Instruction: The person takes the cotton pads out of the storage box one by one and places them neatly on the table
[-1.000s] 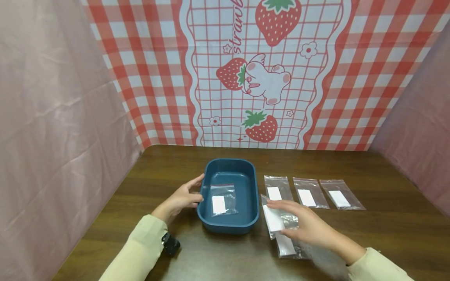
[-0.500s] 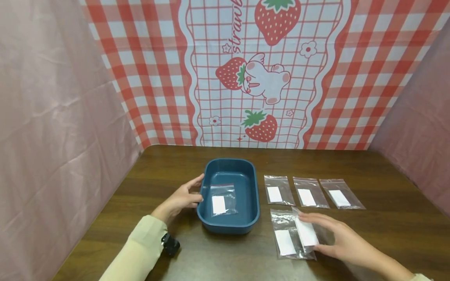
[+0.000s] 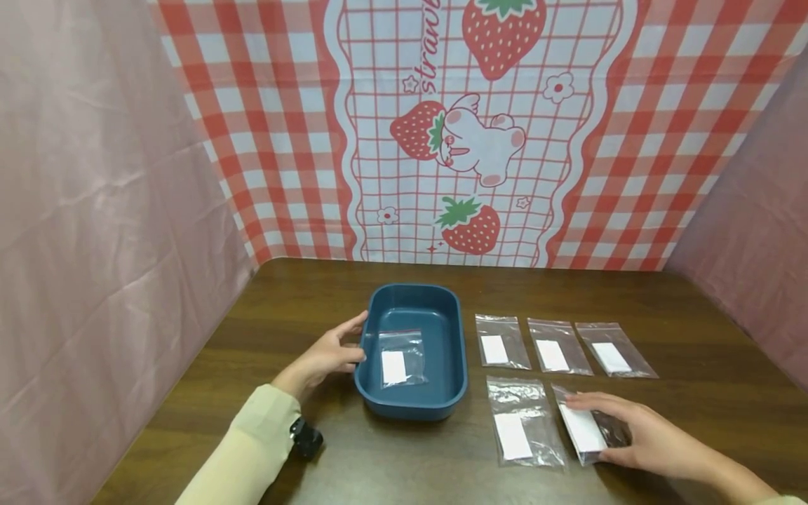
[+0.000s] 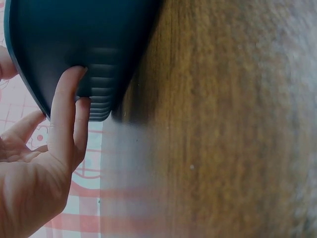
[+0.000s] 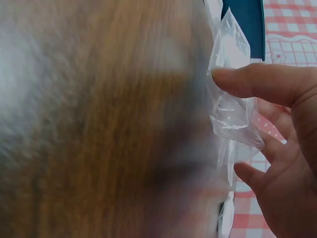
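At the left side of a blue plastic bin (image 3: 416,410), my left hand (image 3: 328,361) holds the wall near its rim. In the left wrist view, fingertips (image 4: 75,74) press the outer wall and another fingertip shows at the rim. Inside the bin lies a clear zip bag (image 3: 413,361) with a white block in it. My right hand (image 3: 650,435) holds another zip bag (image 3: 582,428) with a white block, low over the table at the right. The right wrist view shows the thumb (image 5: 233,82) against the clear plastic, with the other fingers on the far side.
Three zip bags with white blocks, among them the middle one (image 3: 555,351), lie in a row right of the bin. Another zip bag (image 3: 524,428) lies in front of that row. Behind the brown table (image 3: 404,470) hangs a checked strawberry cloth (image 3: 297,175).
My right hand has carried its zip bag rightward from beside the bin, past the front bag, uncovering the bags behind and below it. The left hand and bin have stayed put.
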Demonstrator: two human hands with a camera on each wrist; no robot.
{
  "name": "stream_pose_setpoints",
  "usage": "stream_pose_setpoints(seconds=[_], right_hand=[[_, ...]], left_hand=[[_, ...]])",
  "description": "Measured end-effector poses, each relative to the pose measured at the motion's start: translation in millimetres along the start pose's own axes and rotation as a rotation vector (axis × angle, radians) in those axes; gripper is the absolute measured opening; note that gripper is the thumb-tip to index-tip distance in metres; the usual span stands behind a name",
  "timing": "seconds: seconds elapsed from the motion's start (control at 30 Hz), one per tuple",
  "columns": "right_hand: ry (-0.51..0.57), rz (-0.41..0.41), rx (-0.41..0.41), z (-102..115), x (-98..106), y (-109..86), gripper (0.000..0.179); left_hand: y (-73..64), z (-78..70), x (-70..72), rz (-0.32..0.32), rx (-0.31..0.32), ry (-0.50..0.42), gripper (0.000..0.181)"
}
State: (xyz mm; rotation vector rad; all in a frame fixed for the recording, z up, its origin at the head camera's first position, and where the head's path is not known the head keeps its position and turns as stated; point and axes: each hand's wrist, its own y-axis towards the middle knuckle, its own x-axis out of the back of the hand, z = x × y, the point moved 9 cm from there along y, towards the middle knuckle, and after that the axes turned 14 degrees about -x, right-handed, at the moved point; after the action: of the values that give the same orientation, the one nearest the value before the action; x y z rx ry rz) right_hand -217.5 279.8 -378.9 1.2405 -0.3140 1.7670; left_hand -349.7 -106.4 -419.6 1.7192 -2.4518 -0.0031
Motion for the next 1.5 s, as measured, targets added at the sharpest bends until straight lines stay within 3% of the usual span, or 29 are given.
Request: stream_pose_setpoints(seconds=[0.3, 0.57, 0.9, 1.17, 1.33, 1.5], right_hand=[[0.003, 0.133, 0.015, -15, -11, 0.2, 0.067], [0.012, 0.214, -0.014, -25, -14, -2.1, 0.071], [0.032, 0.224, 0.0, -25, -12, -0.9, 0.07], [0.035, 0.181, -0.045, -21, -8, 2.1, 0.071], [0.068, 0.06, -0.104, -20, -3, 9.8, 0.07], [0.057, -0.069, -0.221, -19, 3, 20.2, 0.062]], left_hand=[[-0.6, 0.0, -1.8, 0.004, -0.005, -0.008, 0.079], [-1.1, -0.5, -2.6, 0.008, -0.005, -0.027, 0.08], [-0.6, -1.7, -2.2, 0.013, -0.008, -0.031, 0.08], [-0.4, -1.3, -1.4, -0.012, -0.005, -0.032, 0.08], [-1.0, -1.3, -0.1, -0.021, 0.0, -0.023, 0.08], [-1.1, -1.1, 0.4, -0.023, 0.0, -0.016, 0.08]])
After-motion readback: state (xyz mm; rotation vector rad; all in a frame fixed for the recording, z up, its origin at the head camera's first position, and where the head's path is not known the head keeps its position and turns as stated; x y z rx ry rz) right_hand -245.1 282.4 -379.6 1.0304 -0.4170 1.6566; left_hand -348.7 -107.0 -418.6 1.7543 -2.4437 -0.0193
